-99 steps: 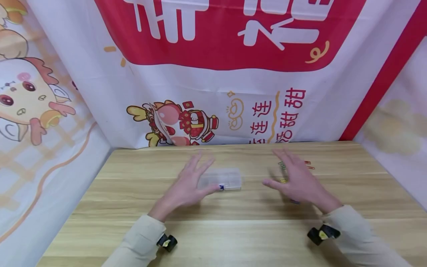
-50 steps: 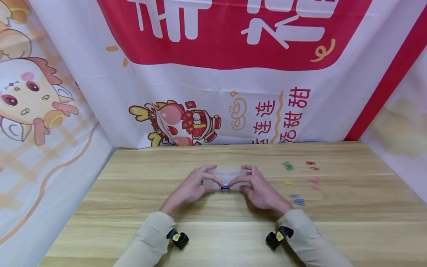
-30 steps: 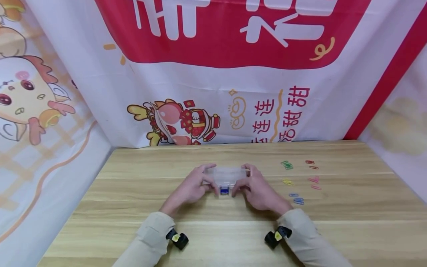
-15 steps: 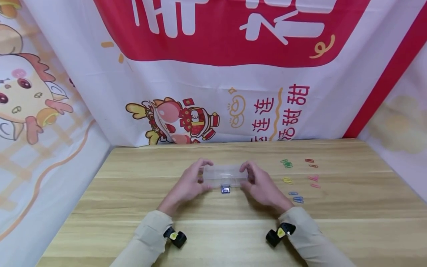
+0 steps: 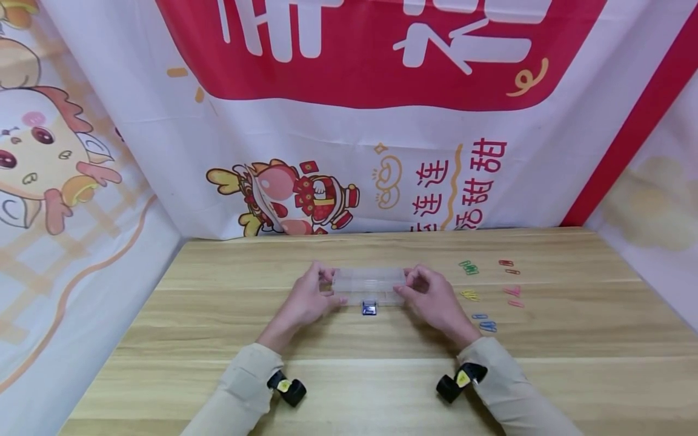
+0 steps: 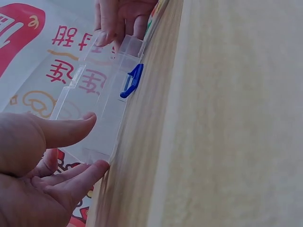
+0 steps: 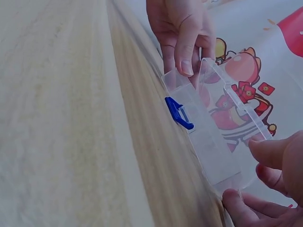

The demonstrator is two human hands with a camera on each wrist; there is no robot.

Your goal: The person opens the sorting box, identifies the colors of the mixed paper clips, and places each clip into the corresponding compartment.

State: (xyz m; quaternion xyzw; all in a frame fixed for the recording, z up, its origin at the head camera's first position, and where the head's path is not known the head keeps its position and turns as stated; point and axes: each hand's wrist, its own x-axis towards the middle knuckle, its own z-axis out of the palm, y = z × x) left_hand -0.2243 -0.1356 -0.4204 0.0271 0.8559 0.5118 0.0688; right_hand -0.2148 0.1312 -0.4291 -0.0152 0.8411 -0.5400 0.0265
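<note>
A clear plastic storage box (image 5: pixel 354 298) lies on the wooden table, its blue latch (image 5: pixel 369 308) flipped down at the front. Its transparent lid (image 7: pixel 248 111) stands partly raised from the base in the right wrist view. My left hand (image 5: pixel 306 298) grips the left end, with the thumb over the front and fingers at the end wall. My right hand (image 5: pixel 435 301) holds the right end, its thumb against the lid edge and other fingers low by the base. No contents are visible inside the box (image 7: pixel 208 151).
Right of the box lie small groups of paper clips: green clips (image 5: pixel 469 267), yellow clips (image 5: pixel 470 295), blue clips (image 5: pixel 487 325), red clips (image 5: pixel 506 263) and pink clips (image 5: pixel 513 292). A printed cloth (image 5: pixel 305 133) hangs behind the table (image 5: pixel 360 387).
Both hands came in to the box from either side. The fingers flipped the blue latch down, then shifted to the box ends, and the lid has come up.
</note>
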